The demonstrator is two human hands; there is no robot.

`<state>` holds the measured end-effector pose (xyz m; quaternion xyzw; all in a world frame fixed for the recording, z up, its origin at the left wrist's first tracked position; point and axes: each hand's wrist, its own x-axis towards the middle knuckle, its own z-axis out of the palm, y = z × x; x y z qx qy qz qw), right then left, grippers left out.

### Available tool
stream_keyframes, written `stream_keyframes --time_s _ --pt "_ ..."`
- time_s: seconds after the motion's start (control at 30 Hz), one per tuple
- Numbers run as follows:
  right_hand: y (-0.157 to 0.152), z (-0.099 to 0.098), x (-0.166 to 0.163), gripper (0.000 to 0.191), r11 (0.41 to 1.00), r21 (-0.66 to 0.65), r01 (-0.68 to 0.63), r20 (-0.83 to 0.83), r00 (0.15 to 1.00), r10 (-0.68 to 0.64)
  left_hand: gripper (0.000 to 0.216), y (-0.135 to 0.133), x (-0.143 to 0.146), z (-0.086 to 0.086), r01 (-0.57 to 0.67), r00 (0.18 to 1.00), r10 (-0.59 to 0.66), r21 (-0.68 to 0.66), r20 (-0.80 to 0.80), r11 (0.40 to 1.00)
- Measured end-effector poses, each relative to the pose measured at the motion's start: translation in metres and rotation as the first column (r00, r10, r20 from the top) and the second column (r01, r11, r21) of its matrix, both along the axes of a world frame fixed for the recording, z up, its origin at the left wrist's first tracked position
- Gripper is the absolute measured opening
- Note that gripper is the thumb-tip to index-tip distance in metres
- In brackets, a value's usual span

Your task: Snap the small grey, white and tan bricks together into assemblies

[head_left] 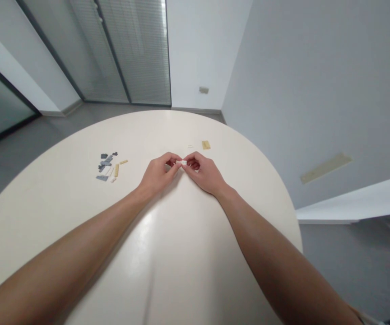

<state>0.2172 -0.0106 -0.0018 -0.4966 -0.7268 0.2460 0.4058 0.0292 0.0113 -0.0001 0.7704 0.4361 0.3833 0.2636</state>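
Note:
Between my two hands, a small white building-block piece (pixel 182 162) is pinched just above the round white table (pixel 181 253). My left hand (pixel 161 171) grips its left end with thumb and forefinger. From the other side my right hand (pixel 204 172) holds the right end, fingers curled. The fingertips cover part of the piece, so its exact shape cannot be made out. Just beyond my right hand lie a tan square plate (pixel 206 145) and a tiny white piece (pixel 190 146).
Left of my hands is a loose group of grey pieces (pixel 106 161), with a tan strip (pixel 117 170) and another tan strip (pixel 123 161) among them. A wall (pixel 317 90) with a strip of tape (pixel 326 168) rises on the right. Glass partitions (pixel 141 54) stand behind the table.

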Motion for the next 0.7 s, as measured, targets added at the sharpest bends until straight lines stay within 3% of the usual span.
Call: stream_keyframes --time_s 0.47,0.7 --pt "0.0012 -0.0019 -0.0003 0.022 1.0 0.006 -0.011 -0.018 1.0 0.012 0.02 -0.0002 0.0013 -0.001 0.01 0.999 -0.009 -0.036 0.041 0.999" --pt "-0.0009 -0.0006 -0.0018 0.019 1.0 -0.008 0.008 0.097 0.995 -0.007 0.02 0.0012 0.0014 -0.0037 0.016 0.999 -0.014 -0.046 0.044 0.999"
